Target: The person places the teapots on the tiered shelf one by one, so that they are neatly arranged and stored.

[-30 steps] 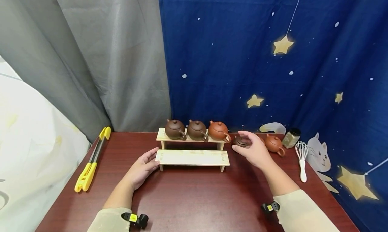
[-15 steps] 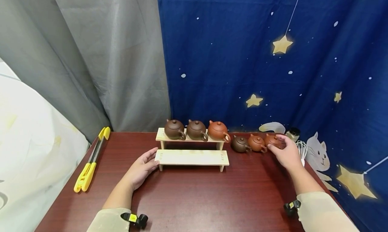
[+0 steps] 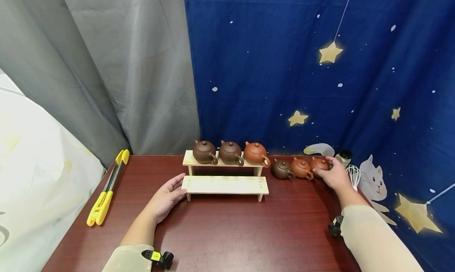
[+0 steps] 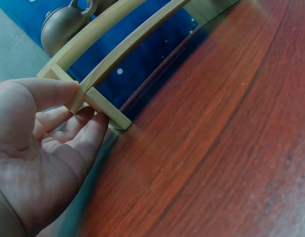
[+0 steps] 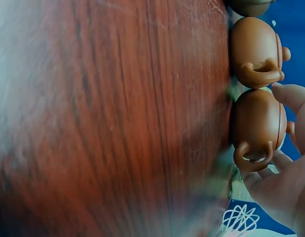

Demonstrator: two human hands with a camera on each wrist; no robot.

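A two-tier wooden rack (image 3: 225,185) stands mid-table; two dark brown teapots (image 3: 204,152) and one reddish-orange teapot (image 3: 255,153) sit on its upper tier. My left hand (image 3: 168,197) grips the rack's left end, thumb on the lower board and fingers around by the leg in the left wrist view. Right of the rack, a smaller dark teapot (image 3: 281,169) and two small orange teapots (image 3: 301,168) stand in a row. My right hand (image 3: 336,175) holds the rightmost orange teapot (image 5: 258,121) between thumb and fingers, and partly hides it in the head view.
Yellow-handled tongs (image 3: 108,189) lie at the table's left. Behind my right hand are a dark-lidded jar (image 3: 343,156) and a white whisk (image 3: 353,175), near the right edge. Grey and blue curtains (image 3: 249,66) hang along the back.
My right hand has moved right from the small dark teapot to the rightmost orange teapot and closed around it, uncovering the other two. The left hand stays on the rack.
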